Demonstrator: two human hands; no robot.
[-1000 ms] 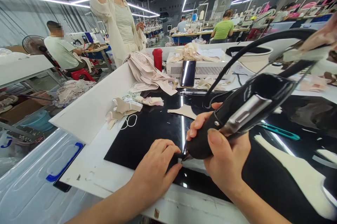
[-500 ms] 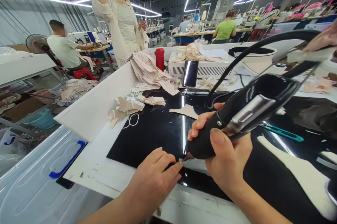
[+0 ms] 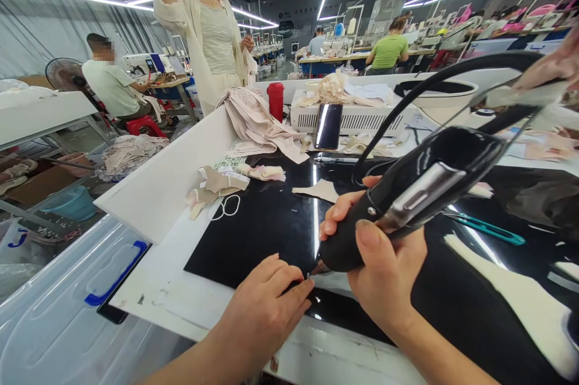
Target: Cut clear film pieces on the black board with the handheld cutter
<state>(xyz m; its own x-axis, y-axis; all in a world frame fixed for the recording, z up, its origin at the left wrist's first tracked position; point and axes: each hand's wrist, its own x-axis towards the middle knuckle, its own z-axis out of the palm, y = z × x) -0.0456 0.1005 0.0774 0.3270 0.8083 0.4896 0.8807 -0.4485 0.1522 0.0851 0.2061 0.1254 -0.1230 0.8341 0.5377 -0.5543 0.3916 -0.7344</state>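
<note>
My right hand [image 3: 384, 279] is wrapped around a black corded handheld power tool [image 3: 420, 192] with a silver lever on its side. The tool slants down to the left, its narrow tip just beyond my left fingertips. My left hand [image 3: 265, 306] rests at the front edge of a glossy black board [image 3: 253, 234], thumb and fingers drawn together. Whatever they pinch or press is too small and covered to make out. A beige fabric piece [image 3: 319, 190] lies behind the tool's tip. Further right are a teal utility knife [image 3: 491, 228] and a long cream fabric piece [image 3: 506, 288].
Fabric scraps [image 3: 217, 183] and a white elastic loop [image 3: 228, 207] lie at the left. Behind stand a phone [image 3: 328, 125], a red bottle [image 3: 275, 101] and a pile of beige fabric [image 3: 262, 119]. A co-worker [image 3: 212, 41] stands beyond the table. The black cord [image 3: 398, 107] arches overhead.
My right hand and the tool have shifted slightly left and tilted a little. My left hand stays nearly in place. The view has moved slightly.
</note>
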